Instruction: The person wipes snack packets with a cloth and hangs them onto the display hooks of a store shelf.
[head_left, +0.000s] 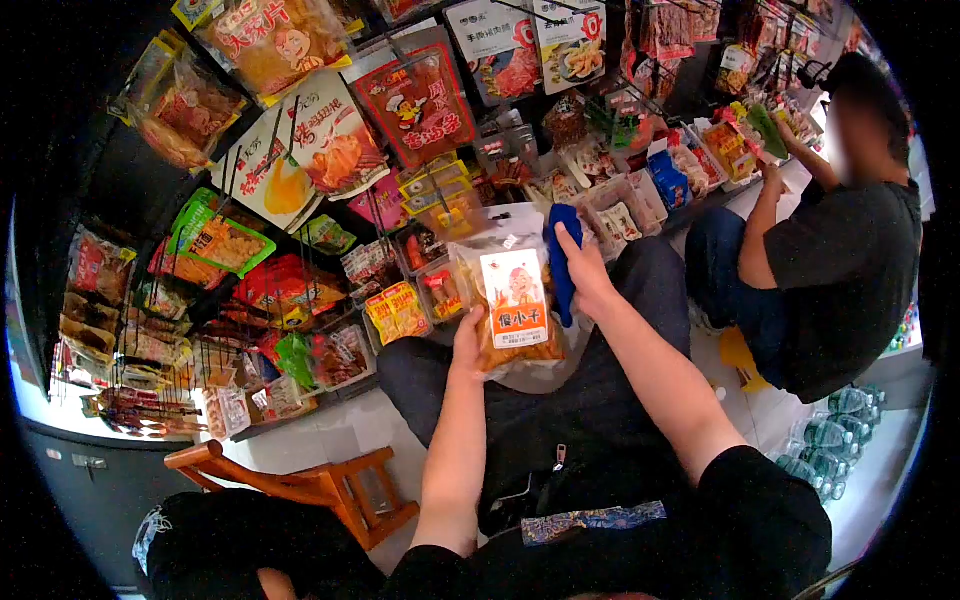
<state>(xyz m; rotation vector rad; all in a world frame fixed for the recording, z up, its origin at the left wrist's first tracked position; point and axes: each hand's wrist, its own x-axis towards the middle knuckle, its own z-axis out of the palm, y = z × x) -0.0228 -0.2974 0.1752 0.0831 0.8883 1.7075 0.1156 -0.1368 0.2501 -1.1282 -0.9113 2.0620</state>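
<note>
My left hand [468,345] grips the lower left edge of a clear snack bag [515,295] with a white and orange label. The bag is upright in front of my knees, label towards me. In my right hand [588,270] is a folded blue cloth [562,262], held along the bag's right edge with the thumb on top. Whether the right fingers also touch the bag is hidden behind the cloth. Just beyond the bag, yellow snack packs [438,195] hang on the rack, and a yellow packet [397,312] lies to the left.
Hanging snack packs, such as a red bag [412,100], fill the rack ahead. Plastic bins [625,215] line its foot. A person in black [840,240] crouches at right, holding a green packet [768,132]. Wooden stool [320,485] at lower left; water bottles [835,435] at right.
</note>
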